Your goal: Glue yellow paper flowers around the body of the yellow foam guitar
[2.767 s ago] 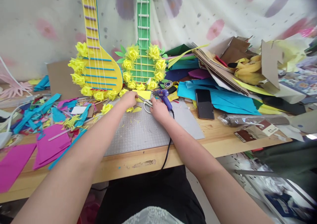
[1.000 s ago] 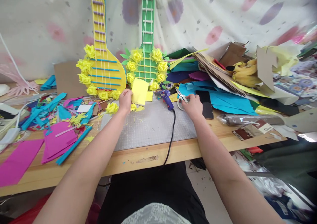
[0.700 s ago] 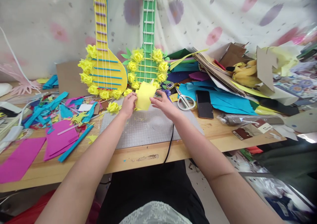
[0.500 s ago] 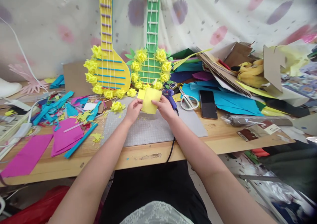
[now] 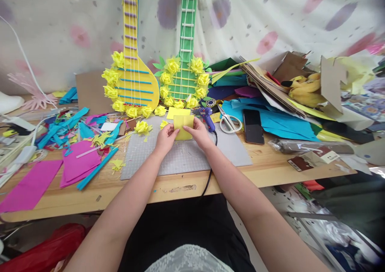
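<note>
Yellow instrument [image 5: 140,86] cropped at top, left fingers [image 5: 167,130] partly hidden behind yellow paper [image 5: 183,133]

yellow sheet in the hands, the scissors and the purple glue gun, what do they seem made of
Yellow sheet: probably thin paper, matte, with a crease showing.
Scissors: likely metal blades, from their silvery look; smooth whitish handles, perhaps plastic.
Glue gun: probably hard plastic, given its smooth moulded shape.

A white sheet [image 5: 243,35] printed with pink and purple flowers hangs behind the wooden bench [image 5: 258,159], pale floor [image 5: 279,204] showing below.
</note>
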Motion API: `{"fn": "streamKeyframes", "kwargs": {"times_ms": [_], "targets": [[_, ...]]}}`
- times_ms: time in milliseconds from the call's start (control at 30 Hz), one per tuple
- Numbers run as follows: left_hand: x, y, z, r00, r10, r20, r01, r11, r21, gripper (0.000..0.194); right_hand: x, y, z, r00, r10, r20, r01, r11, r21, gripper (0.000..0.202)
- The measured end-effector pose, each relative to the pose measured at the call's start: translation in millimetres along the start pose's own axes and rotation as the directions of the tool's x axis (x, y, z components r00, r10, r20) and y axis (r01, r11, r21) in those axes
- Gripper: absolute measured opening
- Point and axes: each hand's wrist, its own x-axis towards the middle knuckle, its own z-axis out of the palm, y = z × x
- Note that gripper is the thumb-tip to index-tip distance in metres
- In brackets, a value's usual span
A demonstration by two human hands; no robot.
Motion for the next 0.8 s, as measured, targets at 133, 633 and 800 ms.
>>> {"fn": "streamKeyframes", "kwargs": {"times_ms": [133,633,800], "targets": [[-0.9,-0.7,0.0,0.999,-0.031,-0.033,0.032,0.999,0.020,0.018,0.9,3.9,0.2,0.999,0.021,-0.029,-0.021,1.000,0.006,0.046],[-0.1,6.4,7.5,0.978,-0.181,-0.104,0.170,0.980,-0.104,0.024,8.1,11.3,3.7,0.996,0.088,-0.029,-0.082,0.981,0.174,0.045],[-0.2,8.9,4.3,0.970,-0.216,-0.109,0.193,0.963,-0.190,0.031,7.4,7.5,-2.8,0.986,0.162,-0.035,-0.153,0.971,0.186,0.043]]}}
